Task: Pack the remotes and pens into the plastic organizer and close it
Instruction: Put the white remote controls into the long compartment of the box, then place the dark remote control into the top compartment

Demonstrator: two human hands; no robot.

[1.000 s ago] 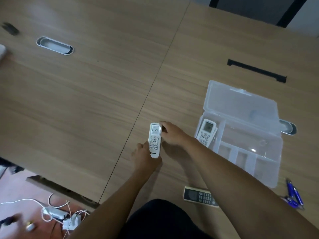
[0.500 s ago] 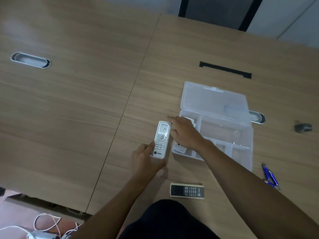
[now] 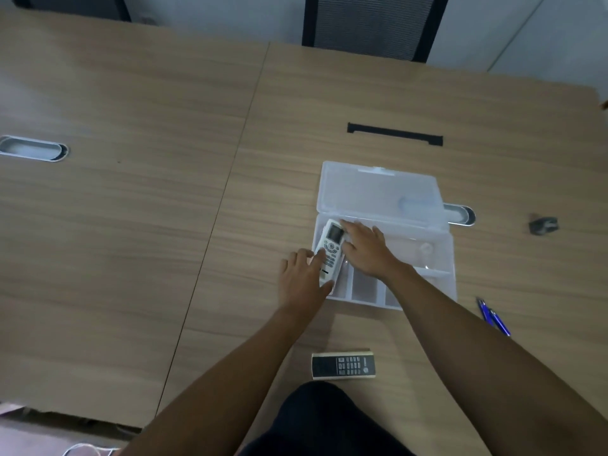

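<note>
Status: packing is under way and not complete.

The organizer [image 3: 424,258] lies open at centre right of the frame, lid [image 3: 378,192] folded back toward the top. Its small front compartments and the large right compartment appear empty.

The white remote [image 3: 330,251] sits at the organizer's left end, tilted, its lower end over the front left rim. It is not yet seated flat. A white edge shows beside its upper left, possibly a second remote beneath it; this cannot be confirmed.

The left hand [image 3: 302,281], below and left of the remote, grips its lower end with fingers on the keypad and thumb under the bottom edge. The right hand [image 3: 365,248] rests on the remote's right side, fingers extended and loosely together, pressing or steadying it; whether it grips cannot be told.

Remaining items:
- The dark remote [image 3: 343,365] lies on the table [image 3: 131,225] at lower centre, apart from the organizer.
- The blue pens [image 3: 493,317] lie at the right, just off the organizer's front right corner.
- The lid is still to be closed.
</note>
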